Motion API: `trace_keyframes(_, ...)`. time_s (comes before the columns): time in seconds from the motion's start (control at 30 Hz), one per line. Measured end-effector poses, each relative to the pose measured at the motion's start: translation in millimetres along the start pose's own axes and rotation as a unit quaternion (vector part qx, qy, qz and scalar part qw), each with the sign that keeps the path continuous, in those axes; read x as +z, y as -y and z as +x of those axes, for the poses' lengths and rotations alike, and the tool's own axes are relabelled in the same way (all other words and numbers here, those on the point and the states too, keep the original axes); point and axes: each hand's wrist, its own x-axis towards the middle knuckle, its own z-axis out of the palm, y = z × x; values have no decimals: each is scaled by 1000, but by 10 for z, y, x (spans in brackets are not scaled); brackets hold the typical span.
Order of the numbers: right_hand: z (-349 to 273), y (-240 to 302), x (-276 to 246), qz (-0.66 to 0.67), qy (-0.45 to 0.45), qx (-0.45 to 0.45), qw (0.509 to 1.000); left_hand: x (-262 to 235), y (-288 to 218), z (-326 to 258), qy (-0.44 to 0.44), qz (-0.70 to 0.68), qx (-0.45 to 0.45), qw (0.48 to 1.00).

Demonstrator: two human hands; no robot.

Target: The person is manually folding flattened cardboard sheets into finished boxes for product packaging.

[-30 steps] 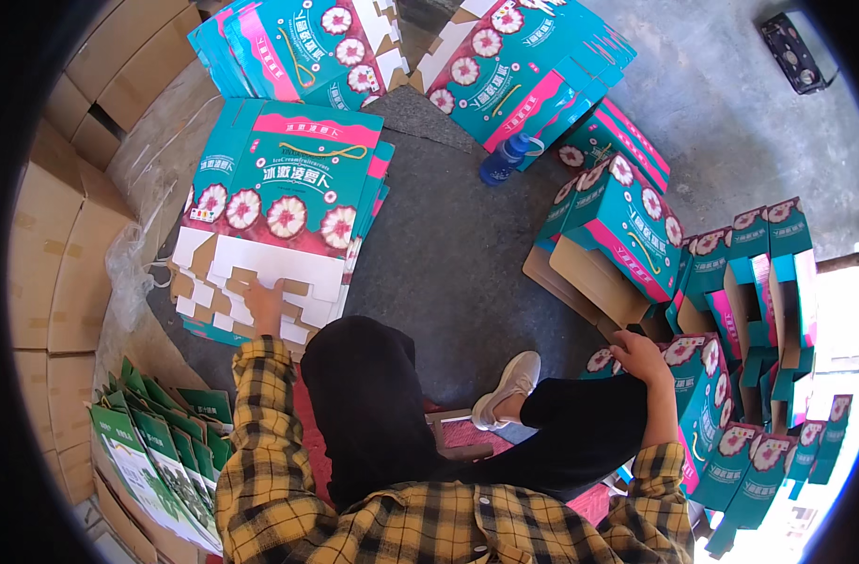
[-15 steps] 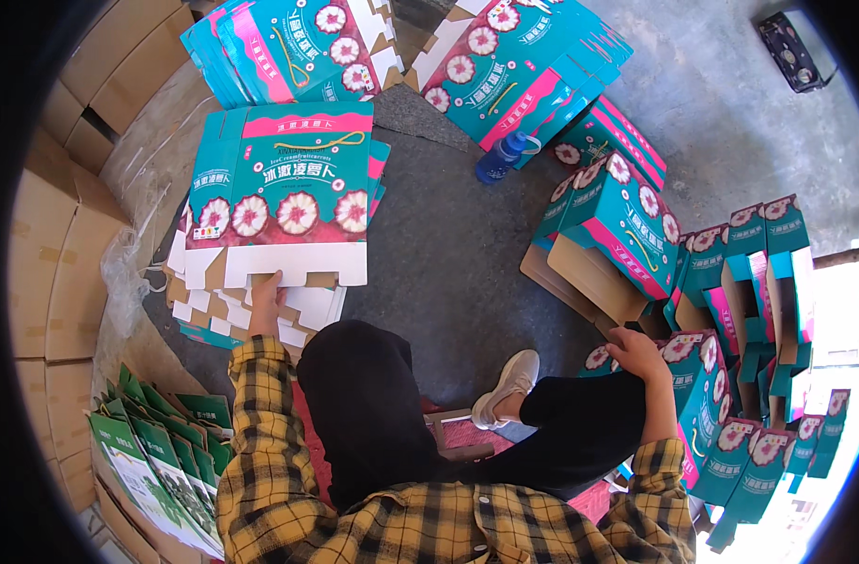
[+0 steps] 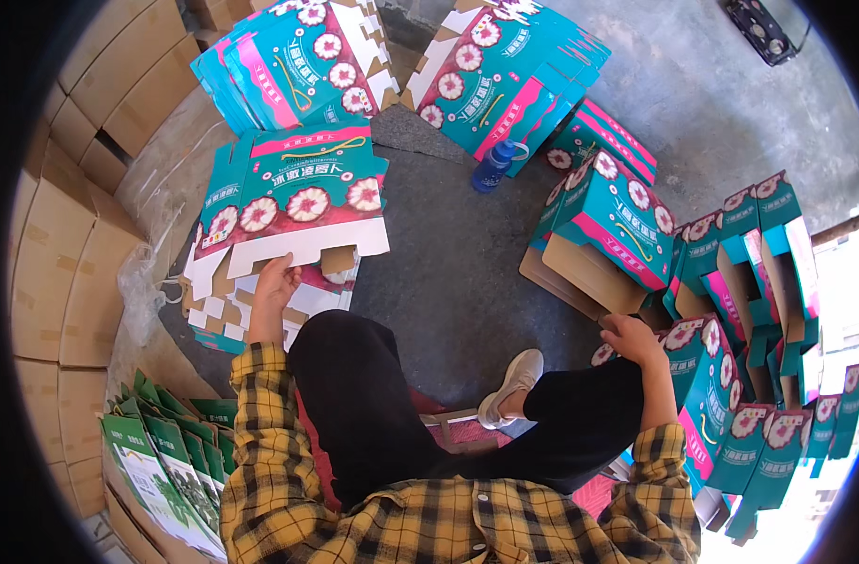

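My left hand [image 3: 275, 286] pinches the white lower flap of a flat, unfolded teal and pink carton [image 3: 307, 174] printed with round red-and-white slices. Its near edge is lifted and slightly tilted above a stack of similar flat cartons [image 3: 225, 320]. The thumb lies on top, while the fingers under the flap are partly hidden. Over my bent right knee, my right hand [image 3: 633, 338] hovers or rests with loosely bent fingers and nothing visible in it. Nearest to it stands a folded-up teal carton [image 3: 697, 385].
Two more flat-carton stacks [image 3: 293, 70] [image 3: 514, 70] lie ahead. A blue bottle [image 3: 491, 167] stands beside the right one. Erected cartons [image 3: 617, 216] crowd the right. Brown boxes [image 3: 49, 273] line the left, with green-and-white packages [image 3: 162, 461] at lower left. A black device [image 3: 760, 30] lies far right.
My left hand has raised the carton's near edge and shifted it slightly right, showing more of the stack below. My right hand's fingers have curled a little more. The view has shifted slightly.
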Motion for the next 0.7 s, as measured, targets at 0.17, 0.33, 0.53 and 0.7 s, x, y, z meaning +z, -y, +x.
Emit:
trace_keyframes(0.17, -67, 18, -38, 20, 7, 9, 1000, 293, -188, -320, 20, 5, 36, 999)
trace_keyframes(0.33, -140, 6, -49, 32, -6, 10, 999, 549, -377, -572, 42, 17, 66, 997)
trace_keyframes(0.53, -183, 14, -64, 38, -5, 19, 999, 941, -609, -939, 70, 19, 56, 996)
trace_keyframes(0.7, -177, 53, -62, 16, -11, 7, 1000, 1260, -744, -1261, 114, -2, 51, 992)
